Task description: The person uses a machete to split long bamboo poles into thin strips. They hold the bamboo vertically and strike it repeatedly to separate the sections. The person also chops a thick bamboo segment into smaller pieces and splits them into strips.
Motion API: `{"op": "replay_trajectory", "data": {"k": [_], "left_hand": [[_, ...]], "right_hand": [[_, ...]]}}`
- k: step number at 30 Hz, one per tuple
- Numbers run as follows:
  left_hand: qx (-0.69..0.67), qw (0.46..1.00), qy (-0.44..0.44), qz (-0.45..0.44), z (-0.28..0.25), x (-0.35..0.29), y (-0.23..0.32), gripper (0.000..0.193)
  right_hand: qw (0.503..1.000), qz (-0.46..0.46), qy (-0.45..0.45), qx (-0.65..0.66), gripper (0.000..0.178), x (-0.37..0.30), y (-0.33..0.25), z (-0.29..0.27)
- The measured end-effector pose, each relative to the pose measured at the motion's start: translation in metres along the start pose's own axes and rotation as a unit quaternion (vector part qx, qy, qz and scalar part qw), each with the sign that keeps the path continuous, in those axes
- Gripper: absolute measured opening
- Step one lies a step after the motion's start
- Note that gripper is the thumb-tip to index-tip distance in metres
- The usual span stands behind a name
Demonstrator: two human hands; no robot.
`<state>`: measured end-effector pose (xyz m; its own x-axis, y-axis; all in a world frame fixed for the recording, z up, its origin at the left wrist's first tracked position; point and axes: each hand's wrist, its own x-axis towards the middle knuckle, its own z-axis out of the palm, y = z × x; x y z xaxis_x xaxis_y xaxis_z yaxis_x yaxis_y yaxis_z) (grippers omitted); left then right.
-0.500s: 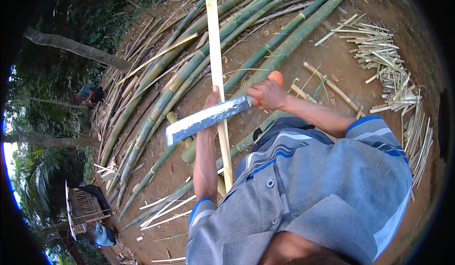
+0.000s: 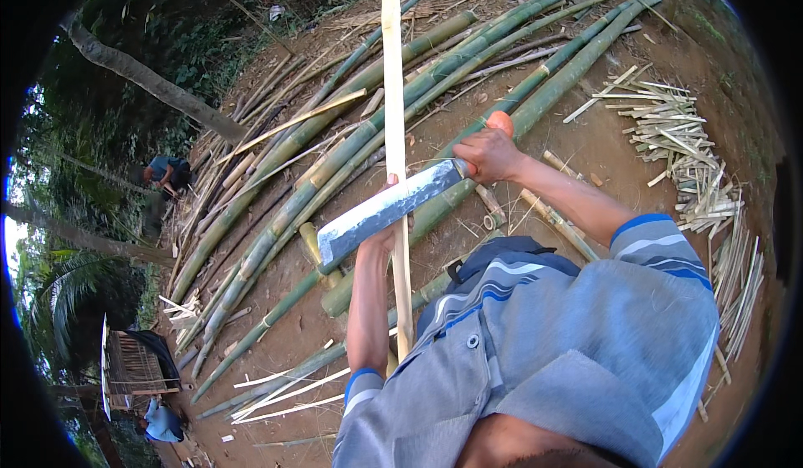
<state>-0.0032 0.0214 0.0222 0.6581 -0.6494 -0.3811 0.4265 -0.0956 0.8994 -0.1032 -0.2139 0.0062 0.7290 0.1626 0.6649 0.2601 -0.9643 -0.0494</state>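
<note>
A long pale split bamboo strip [image 2: 392,75] runs upright through the middle of the view, its lower end close to my shirt. My left hand [image 2: 382,240] is closed around it, mostly covered by a machete blade [image 2: 389,207]; a fingertip shows above the blade. My right hand [image 2: 487,157] grips the machete by its orange handle [image 2: 500,122]. The broad, worn blade slants down to the left and crosses in front of the strip. Whether its edge touches the strip, I cannot tell.
Long green bamboo poles [image 2: 288,184] lie across the dirt on the left and ahead. Cut strips [image 2: 669,117] are heaped at the right. Short bamboo pieces [image 2: 560,221] lie near my right forearm. Two people [image 2: 167,171] sit at the far left, one near a small slatted structure [image 2: 138,363].
The view has shifted slightly. The machete blade tilts a little more steeply across the strip. Both hands keep their grips.
</note>
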Motion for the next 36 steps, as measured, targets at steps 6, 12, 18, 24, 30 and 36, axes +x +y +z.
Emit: {"op": "replay_trajectory", "data": {"k": [6,12,18,24,30,36], "left_hand": [[0.067,0.998,-0.018,-0.008,0.000,0.000,0.011,0.045],[0.028,0.997,-0.066,-0.029,0.003,0.000,-0.003,0.046],[0.070,0.997,-0.010,-0.031,0.017,0.003,-0.017,0.041],[0.099,0.992,0.046,-0.060,0.008,0.017,-0.033,0.042],[0.088,0.995,0.014,-0.034,0.025,0.030,-0.057,0.043],[0.202,0.975,0.082,-0.050,-0.011,0.055,-0.100,0.046]], "right_hand": [[0.993,0.113,-0.020,-0.027,0.014,0.013,0.038,-0.012],[0.951,0.297,-0.052,-0.063,0.018,0.045,0.108,-0.061],[0.989,0.145,0.011,0.000,0.020,0.041,0.134,-0.010],[0.977,0.211,0.001,-0.012,0.015,0.048,0.164,0.000],[0.988,0.148,0.026,-0.024,0.021,0.057,0.233,-0.015],[0.991,0.124,-0.043,0.034,0.017,0.046,0.210,0.000]]}}
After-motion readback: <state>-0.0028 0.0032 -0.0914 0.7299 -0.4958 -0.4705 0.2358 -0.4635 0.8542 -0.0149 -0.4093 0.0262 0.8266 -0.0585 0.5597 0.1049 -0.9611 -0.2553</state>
